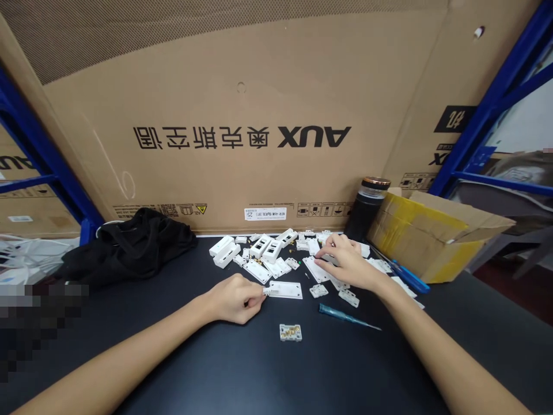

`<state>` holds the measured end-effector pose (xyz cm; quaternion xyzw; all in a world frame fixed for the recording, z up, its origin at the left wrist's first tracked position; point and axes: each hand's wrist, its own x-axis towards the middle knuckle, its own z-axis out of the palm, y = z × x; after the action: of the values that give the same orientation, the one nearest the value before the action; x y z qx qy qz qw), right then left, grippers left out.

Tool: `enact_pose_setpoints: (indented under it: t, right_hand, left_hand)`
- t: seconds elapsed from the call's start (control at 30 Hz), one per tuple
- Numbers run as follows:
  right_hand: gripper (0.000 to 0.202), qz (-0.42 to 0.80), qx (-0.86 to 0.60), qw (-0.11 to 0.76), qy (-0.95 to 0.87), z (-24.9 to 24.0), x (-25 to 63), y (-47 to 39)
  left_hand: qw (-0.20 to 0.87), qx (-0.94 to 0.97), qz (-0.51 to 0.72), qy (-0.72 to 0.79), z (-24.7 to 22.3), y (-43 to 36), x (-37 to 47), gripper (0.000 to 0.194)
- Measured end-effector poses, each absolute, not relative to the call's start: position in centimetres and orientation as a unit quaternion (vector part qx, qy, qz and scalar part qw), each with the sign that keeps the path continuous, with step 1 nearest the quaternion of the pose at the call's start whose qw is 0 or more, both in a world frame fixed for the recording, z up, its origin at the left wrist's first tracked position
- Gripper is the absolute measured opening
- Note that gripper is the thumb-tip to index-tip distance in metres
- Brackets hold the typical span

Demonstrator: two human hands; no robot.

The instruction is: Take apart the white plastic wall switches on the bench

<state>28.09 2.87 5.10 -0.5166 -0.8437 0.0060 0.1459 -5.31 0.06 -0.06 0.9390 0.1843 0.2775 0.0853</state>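
Note:
My left hand (239, 298) is closed on a small white part (270, 291) at the left end of a flat white plate (287, 290). My right hand (341, 259) reaches over the pile of white plastic pieces, its fingers apart above a white plate (314, 270); nothing shows between them. Nearer to me lies a small white module with brass-coloured pieces inside (290, 332). To its right, a blue-green screwdriver (341, 314) rests on the black table. White housings with dark slots (265, 248) sit at the back, among smaller loose parts.
A black cloth (138, 245) lies at the back left. At the back right stand a dark bottle (367, 210) and an open cardboard box (425, 233), with a blue-handled tool (410, 276) before it. A large carton (242, 86) forms the back, between blue metal posts.

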Motion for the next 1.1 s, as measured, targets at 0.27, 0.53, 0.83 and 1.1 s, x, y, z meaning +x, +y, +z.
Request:
enact_pose_setpoints:
  t: [0.27,0.53,0.83,1.1]
  right_hand:
    - [0.045,-0.007,-0.515,0.133,-0.847,3.5,27.6,3.6]
    - [0.048,-0.015,-0.512,0.128,-0.849,3.1,26.0,4.2]
    - [0.041,-0.028,-0.535,0.136,-0.833,2.4,25.4,4.9]
    - [0.027,-0.018,-0.545,0.149,-0.825,2.6,25.9,5.2]
  left_hand:
    - [0.076,0.94,0.277,0.185,0.3,-0.3,-5.1,0.025]
    - [0.015,0.926,0.292,0.238,0.7,-0.7,-4.9,0.013]
    - [-0.032,0.922,0.258,0.288,1.1,-0.8,-4.6,0.02]
    - [-0.068,0.895,0.259,0.356,1.0,-0.8,-5.2,0.025]
